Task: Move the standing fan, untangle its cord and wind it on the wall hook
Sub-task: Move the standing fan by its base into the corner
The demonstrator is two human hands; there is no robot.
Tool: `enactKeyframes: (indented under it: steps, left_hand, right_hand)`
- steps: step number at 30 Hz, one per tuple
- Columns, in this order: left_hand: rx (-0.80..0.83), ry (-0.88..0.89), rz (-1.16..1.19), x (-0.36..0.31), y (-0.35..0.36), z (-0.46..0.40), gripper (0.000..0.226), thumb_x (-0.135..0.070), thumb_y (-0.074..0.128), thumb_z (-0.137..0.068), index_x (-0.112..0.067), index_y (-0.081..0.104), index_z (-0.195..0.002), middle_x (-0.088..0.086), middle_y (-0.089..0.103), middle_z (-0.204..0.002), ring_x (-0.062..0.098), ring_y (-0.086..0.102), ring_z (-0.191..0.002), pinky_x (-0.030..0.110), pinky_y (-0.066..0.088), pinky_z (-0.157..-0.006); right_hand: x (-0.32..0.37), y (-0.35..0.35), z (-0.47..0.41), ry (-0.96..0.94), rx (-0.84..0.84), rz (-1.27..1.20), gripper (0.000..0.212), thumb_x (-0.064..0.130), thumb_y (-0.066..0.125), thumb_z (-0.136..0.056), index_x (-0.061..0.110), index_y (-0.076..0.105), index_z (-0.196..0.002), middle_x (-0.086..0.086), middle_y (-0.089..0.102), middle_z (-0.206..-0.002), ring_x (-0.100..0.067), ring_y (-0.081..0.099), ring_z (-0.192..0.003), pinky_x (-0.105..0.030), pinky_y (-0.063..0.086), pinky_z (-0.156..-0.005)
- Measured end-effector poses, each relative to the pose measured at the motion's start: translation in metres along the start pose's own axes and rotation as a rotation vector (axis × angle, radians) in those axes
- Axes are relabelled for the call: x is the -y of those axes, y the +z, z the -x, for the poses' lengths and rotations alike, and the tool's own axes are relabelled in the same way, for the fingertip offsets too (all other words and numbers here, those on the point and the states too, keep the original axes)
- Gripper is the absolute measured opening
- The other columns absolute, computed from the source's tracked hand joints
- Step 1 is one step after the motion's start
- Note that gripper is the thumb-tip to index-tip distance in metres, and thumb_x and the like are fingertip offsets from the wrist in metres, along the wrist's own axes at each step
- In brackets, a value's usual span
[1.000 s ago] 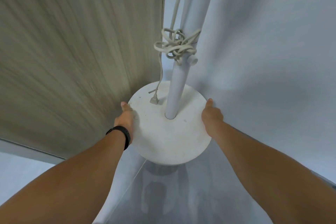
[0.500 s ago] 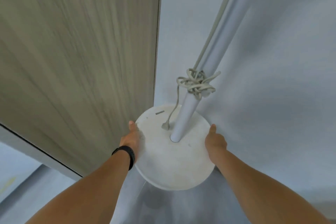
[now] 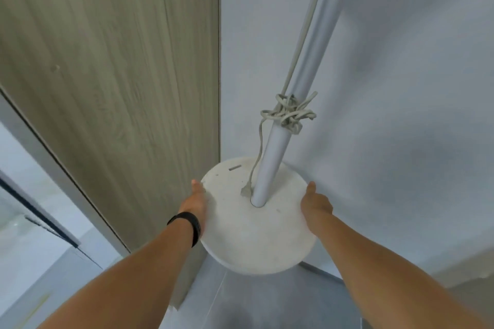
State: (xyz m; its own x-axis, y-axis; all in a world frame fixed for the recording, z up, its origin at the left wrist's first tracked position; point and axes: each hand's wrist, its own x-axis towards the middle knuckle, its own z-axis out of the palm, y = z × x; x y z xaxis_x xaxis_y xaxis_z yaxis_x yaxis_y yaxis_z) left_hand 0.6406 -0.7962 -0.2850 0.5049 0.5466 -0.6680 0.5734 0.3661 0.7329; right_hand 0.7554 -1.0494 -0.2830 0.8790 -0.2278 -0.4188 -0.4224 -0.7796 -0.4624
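The standing fan's round white base (image 3: 248,243) sits low in the middle of the head view, in a corner. Its grey pole (image 3: 315,43) leans up to the right and runs out of the top of the frame. A grey cord is knotted in a tangle (image 3: 288,113) around the pole. The plug (image 3: 246,191) hangs down onto the base beside the pole's foot. My left hand (image 3: 195,203), with a black wristband, grips the base's left edge, thumb on top. My right hand (image 3: 316,203) grips the right edge the same way. The fingers of both are hidden under the rim.
A wood-grain panel (image 3: 107,61) stands close on the left of the base, and a white wall (image 3: 401,88) rises behind and to the right. Grey floor (image 3: 267,304) lies below the base. A dark-edged frame (image 3: 40,222) shows at the far left.
The base has dropped lower in the view and the pole now leans further right. Both hands have kept their hold on the rim.
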Motion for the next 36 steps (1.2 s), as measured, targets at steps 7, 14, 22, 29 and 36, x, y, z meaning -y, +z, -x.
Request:
enactKeyframes:
  steps: [7,14,22,29,36]
  left_hand:
    - [0.067,0.087,-0.065,-0.039,-0.041,0.057,0.085,-0.073,0.026,-0.101,-0.007,0.046,-0.151,0.017,0.047,-0.155,0.037,0.047,-0.140,0.050,0.031,-0.122]
    - [0.116,0.119,-0.125,-0.037,-0.079,0.103,0.083,-0.069,0.027,-0.103,-0.004,0.045,-0.150,0.018,0.045,-0.156,0.037,0.046,-0.140,0.048,0.031,-0.120]
    - [0.168,0.153,-0.183,0.019,-0.130,0.156,0.082,-0.071,0.030,-0.101,-0.005,0.050,-0.146,0.017,0.054,-0.146,0.037,0.056,-0.128,0.048,0.041,-0.115]
    - [0.230,0.176,-0.164,0.054,-0.178,0.187,0.074,-0.070,0.032,-0.102,-0.010,0.056,-0.138,0.013,0.065,-0.128,0.033,0.067,-0.109,0.042,0.055,-0.094]
    - [0.282,0.167,-0.176,0.074,-0.180,0.196,0.074,-0.067,0.032,-0.103,-0.006,0.058,-0.135,0.013,0.067,-0.119,0.031,0.067,-0.097,0.037,0.055,-0.080]
  right_hand:
    - [0.013,-0.045,0.094,0.070,-0.078,-0.137,0.061,0.042,0.015,-0.111,0.004,0.032,-0.156,-0.025,0.047,-0.148,-0.039,0.050,-0.134,-0.042,0.042,-0.107]
    - [-0.007,-0.053,0.169,0.074,-0.074,-0.120,0.053,0.033,0.019,-0.111,0.012,0.026,-0.160,-0.026,0.043,-0.151,-0.040,0.046,-0.137,-0.047,0.040,-0.113]
    - [-0.060,-0.046,0.241,0.223,-0.019,-0.463,0.075,0.057,0.022,-0.107,-0.002,0.038,-0.151,-0.023,0.051,-0.144,-0.037,0.053,-0.127,-0.043,0.042,-0.108]
    - [-0.105,-0.032,0.299,0.174,0.061,-0.551,0.075,0.060,0.026,-0.106,0.000,0.048,-0.144,-0.020,0.059,-0.133,-0.031,0.056,-0.099,-0.038,0.047,-0.086]
    - [-0.125,-0.026,0.330,0.194,-0.046,-0.522,0.074,0.055,0.026,-0.108,-0.005,0.046,-0.145,-0.023,0.057,-0.137,-0.035,0.058,-0.116,-0.033,0.044,-0.088]
